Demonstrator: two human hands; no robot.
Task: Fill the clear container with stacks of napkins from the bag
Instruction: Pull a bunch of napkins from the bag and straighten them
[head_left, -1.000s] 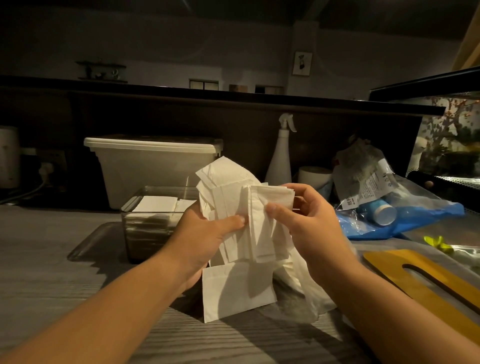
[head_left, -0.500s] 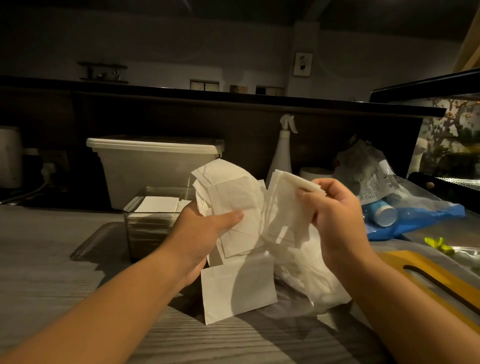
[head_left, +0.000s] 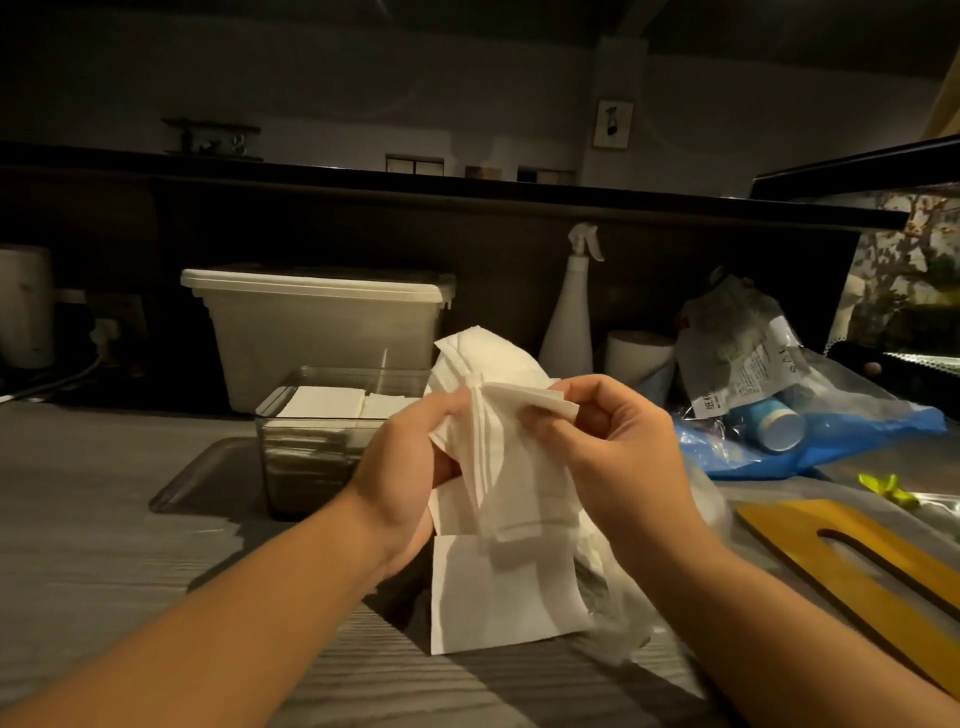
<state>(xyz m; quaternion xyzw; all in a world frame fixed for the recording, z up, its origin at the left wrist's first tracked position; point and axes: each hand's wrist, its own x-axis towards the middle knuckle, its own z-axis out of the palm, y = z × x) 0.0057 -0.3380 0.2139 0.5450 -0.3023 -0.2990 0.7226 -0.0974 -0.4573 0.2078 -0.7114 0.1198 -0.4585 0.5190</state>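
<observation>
A: Entry one, counter (head_left: 104, 545). Entry two, clear container (head_left: 301, 462)?
B: Just behind the left hand (head_left: 410, 467); part filled, flat napkins inside.
A: Bag (head_left: 621, 608)?
B: Crumpled, below the right wrist.
A: Napkins (head_left: 498, 452)?
B: One fanned, crooked bunch above the counter. Left hand grips it; right hand (head_left: 623, 452) pinches its top edge.
A: Handling?
B: Probably square the edges first, then lower it in flat.

My left hand (head_left: 410, 467) and the napkins (head_left: 498, 457) I grip cover the clear container's (head_left: 311, 415) right end. Right of it, my right hand (head_left: 623, 452) hides most of the bag (head_left: 618, 613). Farther right, the picture's edge cuts off the yellow board (head_left: 779, 525).
</observation>
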